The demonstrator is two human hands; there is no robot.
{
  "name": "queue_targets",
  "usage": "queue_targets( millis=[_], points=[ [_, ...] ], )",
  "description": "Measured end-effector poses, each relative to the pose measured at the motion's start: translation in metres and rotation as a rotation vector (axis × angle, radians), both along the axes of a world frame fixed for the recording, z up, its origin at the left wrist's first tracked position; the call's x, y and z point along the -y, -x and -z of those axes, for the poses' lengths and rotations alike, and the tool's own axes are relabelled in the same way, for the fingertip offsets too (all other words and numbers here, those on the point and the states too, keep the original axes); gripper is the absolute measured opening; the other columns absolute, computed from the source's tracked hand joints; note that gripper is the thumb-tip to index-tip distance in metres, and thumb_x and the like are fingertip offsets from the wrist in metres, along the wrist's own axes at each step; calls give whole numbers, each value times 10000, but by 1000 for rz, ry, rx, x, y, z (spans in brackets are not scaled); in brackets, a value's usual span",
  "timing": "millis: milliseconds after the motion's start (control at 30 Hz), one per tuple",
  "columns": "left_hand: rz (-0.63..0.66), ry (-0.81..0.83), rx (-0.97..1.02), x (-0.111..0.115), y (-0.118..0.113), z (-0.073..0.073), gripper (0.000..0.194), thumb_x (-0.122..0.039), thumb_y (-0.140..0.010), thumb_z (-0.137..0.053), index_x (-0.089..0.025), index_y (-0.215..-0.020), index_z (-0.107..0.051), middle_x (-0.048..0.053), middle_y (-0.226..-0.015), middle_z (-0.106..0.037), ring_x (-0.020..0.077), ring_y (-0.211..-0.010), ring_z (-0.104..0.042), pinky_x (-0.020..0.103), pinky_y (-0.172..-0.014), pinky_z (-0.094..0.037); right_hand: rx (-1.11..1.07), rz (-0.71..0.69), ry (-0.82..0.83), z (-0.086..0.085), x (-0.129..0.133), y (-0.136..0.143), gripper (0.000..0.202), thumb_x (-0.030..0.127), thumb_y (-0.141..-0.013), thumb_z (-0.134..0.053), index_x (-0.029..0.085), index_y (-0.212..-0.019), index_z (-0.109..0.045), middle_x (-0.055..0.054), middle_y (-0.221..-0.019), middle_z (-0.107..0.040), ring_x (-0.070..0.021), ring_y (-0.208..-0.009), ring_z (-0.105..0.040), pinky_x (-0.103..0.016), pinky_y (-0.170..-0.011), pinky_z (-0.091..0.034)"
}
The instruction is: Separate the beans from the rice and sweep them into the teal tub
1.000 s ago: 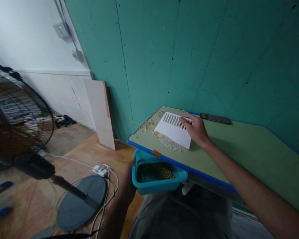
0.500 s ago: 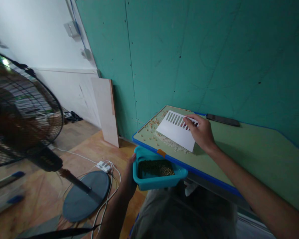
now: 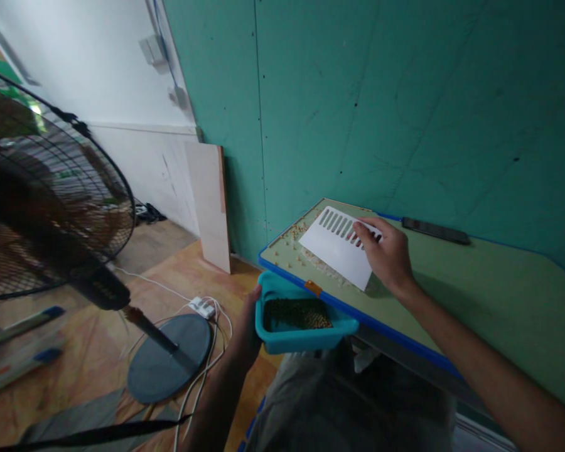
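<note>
My right hand (image 3: 387, 254) grips a white slotted plastic sheet (image 3: 335, 250) by its slotted end, tilted over the green tabletop (image 3: 456, 289). Pale rice-like grains (image 3: 321, 266) lie along the sheet's lower edge, and loose yellowish kernels (image 3: 288, 242) are scattered to its left. My left hand (image 3: 248, 329) holds a turquoise plastic basin (image 3: 292, 342) by its left side, just under the table's blue front edge. Inside the basin are dark green small beans (image 3: 287, 312) with tan kernels (image 3: 317, 321) at the right. The fingers beneath the basin are hidden.
A black stand fan (image 3: 51, 207) rises at the left on a round base (image 3: 172, 358). A power strip (image 3: 201, 307) with white cords lies on the floor. A pale board (image 3: 209, 207) leans on the wall. A dark flat phone-like object (image 3: 435, 230) rests at the table's back edge.
The whole view has shifted, so the scene sits slightly further right. Both hands keep their holds, and the sheet stays in nearly the same place on the table.
</note>
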State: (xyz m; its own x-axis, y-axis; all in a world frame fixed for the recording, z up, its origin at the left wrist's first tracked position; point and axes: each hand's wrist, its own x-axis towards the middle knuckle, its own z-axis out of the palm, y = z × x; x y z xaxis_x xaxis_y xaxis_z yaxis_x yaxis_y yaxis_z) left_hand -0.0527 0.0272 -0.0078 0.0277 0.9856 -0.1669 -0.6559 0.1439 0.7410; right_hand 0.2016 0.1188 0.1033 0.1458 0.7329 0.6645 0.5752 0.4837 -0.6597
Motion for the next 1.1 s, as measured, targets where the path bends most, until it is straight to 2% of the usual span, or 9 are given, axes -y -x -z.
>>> queue_targets(
  millis=[367, 633, 1100],
  points=[
    [0, 6, -4, 2, -1, 1, 445, -530, -877, -670, -163, -1107, -770, 60, -1019, -839, 317, -1123, -727, 426, -1082, -471, 5, -20, 28, 3, 2, 4, 317, 466, -886, -627, 181, -963, -743, -70, -769, -742, -203, -639, -662, -320, -594, -495],
    [16, 12, 15, 1, -2, -1, 493, -532, -865, -681, -161, -1184, -743, 67, -1024, -837, 326, -1096, -738, 441, -1062, -487, 13, -49, 45, 4, 4, 8, 338, 474, -893, -627, 172, -985, -747, -81, -799, -748, -207, -659, -667, -325, -611, -497],
    [-21, 18, -36, 0, -2, 3, 457, -525, -878, -668, -160, -1137, -759, 57, -1005, -840, 312, -1107, -732, 410, -1073, -471, -32, -117, 91, 11, 2, 11, 367, 510, -880, -647, 175, -998, -735, -77, -815, -749, -213, -676, -673, -329, -616, -511]
  ],
)
